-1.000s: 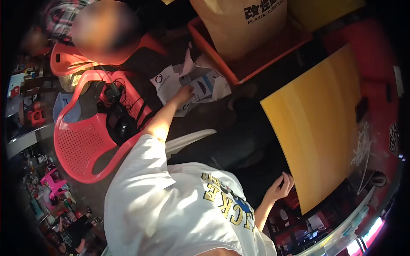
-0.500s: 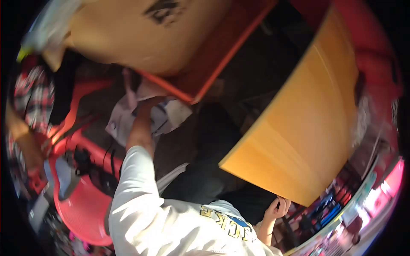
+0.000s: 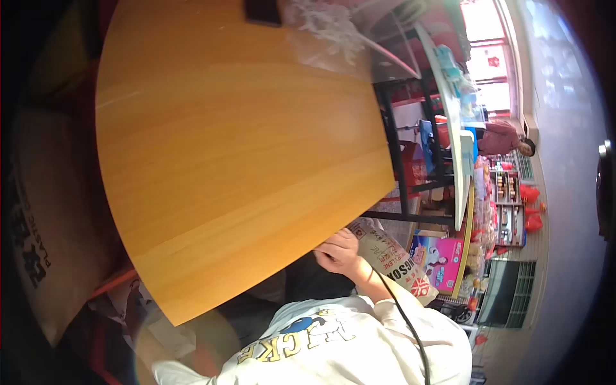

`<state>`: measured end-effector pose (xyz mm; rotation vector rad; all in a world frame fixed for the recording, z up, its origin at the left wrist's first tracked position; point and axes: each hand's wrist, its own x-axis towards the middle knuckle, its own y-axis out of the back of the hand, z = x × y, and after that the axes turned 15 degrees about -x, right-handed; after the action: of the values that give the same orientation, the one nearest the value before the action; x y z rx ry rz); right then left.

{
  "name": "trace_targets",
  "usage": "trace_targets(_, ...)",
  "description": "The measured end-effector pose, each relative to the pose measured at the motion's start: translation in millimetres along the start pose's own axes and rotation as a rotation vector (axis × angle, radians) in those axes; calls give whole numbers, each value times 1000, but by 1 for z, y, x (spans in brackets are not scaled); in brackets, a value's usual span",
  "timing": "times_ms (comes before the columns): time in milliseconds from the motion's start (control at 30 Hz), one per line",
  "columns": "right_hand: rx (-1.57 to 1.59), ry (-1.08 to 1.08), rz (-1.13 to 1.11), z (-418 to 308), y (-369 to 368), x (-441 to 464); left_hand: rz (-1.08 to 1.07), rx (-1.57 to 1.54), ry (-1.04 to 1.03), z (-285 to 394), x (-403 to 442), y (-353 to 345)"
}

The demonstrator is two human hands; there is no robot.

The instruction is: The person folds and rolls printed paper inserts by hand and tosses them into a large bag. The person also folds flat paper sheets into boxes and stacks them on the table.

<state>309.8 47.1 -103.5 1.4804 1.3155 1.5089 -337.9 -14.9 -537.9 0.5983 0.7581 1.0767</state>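
Observation:
My right hand (image 3: 338, 250) is at the near edge of a yellow-brown wooden table (image 3: 250, 154), its fingers curled against that edge. A black cable (image 3: 410, 327) runs along my right sleeve. My left arm (image 3: 146, 343) reaches down at the lower left, below the table's corner, blurred by motion. The fingers of that hand cannot be made out. Close to it lies a pale printed bag or cloth (image 3: 128, 298), mostly in shadow. On the tabletop rest a dark flat object (image 3: 263, 11) and a heap of white stringy pieces (image 3: 330, 29) in clear plastic.
A large brown sack (image 3: 54, 237) with printed letters stands at the left. Right of my right hand are another printed sack (image 3: 394, 260) and a pink-and-blue box (image 3: 443, 260). Beyond is a long white-topped table (image 3: 459, 192). A person (image 3: 499, 138) is in the background.
The view has swung towards the right, so the table now fills the middle. My left arm, earlier reaching to the pale bag, appears lower and blurred. My right hand stays by the table edge.

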Motion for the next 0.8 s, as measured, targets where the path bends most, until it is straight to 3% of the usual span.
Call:
trace_targets(67,25,-11,10,1,1,-1,52,63,-6,-37,-26,17)
trace_targets(133,76,-24,77,0,-1,1,81,104,-63,-47,40,33)
trace_targets(167,90,-38,93,0,0,1,92,126,-89,23,37,-14)
trace_targets(267,137,-41,138,2,-4,-6,130,168,-161,63,74,5)
trace_targets(333,150,-58,164,-1,0,-4,319,-184,-82,178,62,43)
trace_targets(433,148,-67,182,-4,3,-7,293,-345,-137,179,42,52)
trace_targets(500,165,-38,212,-8,6,-9,202,-106,-113,159,20,57)
trace_targets(533,178,-1,239,-8,8,-8,403,-111,-285,134,6,37)
trace_targets(600,228,-14,260,-12,1,-10,240,-8,-61,167,-26,65)
trace_targets(633,274,-5,278,-16,0,-8,205,-143,-54,174,-26,75)
trace_targets(700,376,111,257,-30,10,-2,205,-213,-95,243,-32,107)
trace_targets(733,434,160,188,-37,20,1,273,-176,-66,235,-44,102)
trace_targets(800,622,309,-51,-51,52,22,182,-324,-33,254,-54,124)
